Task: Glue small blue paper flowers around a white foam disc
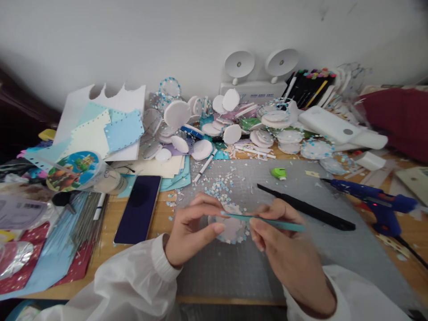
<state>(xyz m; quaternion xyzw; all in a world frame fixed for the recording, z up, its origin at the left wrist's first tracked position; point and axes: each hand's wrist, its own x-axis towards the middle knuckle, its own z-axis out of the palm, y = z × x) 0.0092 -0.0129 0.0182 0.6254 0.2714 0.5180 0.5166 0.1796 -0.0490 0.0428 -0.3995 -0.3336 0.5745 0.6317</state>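
Observation:
Teal tweezers (281, 223) are pinched in my right hand (284, 245), their tip pointing left. My left hand (197, 227) is curved around the left side of a round white disc (230, 225), its thumb and forefinger apart near the tweezer tip. A tiny pale blue piece shows by that tip, at the left fingertips. Small blue and white pieces edge the disc, which is low over the grey cutting mat (214, 276). More such pieces (219, 189) lie scattered just behind my hands.
A phone (138, 209) and a lidded cup (107, 178) stand left. Behind the mat are piled white discs (177, 114). A black tool (307, 209), green clip (278, 173) and blue glue gun (377, 200) with its cord lie right. A white marker (205, 166) lies at the mat's back edge.

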